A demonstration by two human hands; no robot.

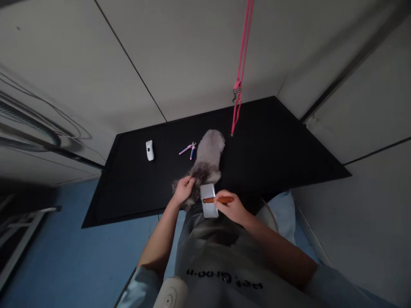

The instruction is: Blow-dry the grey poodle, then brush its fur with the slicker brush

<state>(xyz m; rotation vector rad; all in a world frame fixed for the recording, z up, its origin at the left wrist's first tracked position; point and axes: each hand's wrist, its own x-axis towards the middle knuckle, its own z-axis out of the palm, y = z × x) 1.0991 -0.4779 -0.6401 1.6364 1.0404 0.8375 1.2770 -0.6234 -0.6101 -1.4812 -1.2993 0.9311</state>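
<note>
A small furry animal (210,147) lies on the black table, its back light grey and close-cropped; the darker, longer fur is at the end nearest me. Whether it is a cat or a dog I cannot tell. My left hand (184,190) is closed on that long fur. In my right hand (233,207) is the orange-brown handle of a slicker brush (209,209). Its pale rectangular head sits just right of the fur, at the table's near edge, with the back facing up. The bristles are hidden, so contact with the fur cannot be made out.
Open nail clippers (189,148) lie left of the animal, and a white hair clipper (149,150) is farther left on the black table (272,149). A pink grooming loop (240,72) hangs above. A grey apron (221,252) covers my front. Hoses (28,115) run at left.
</note>
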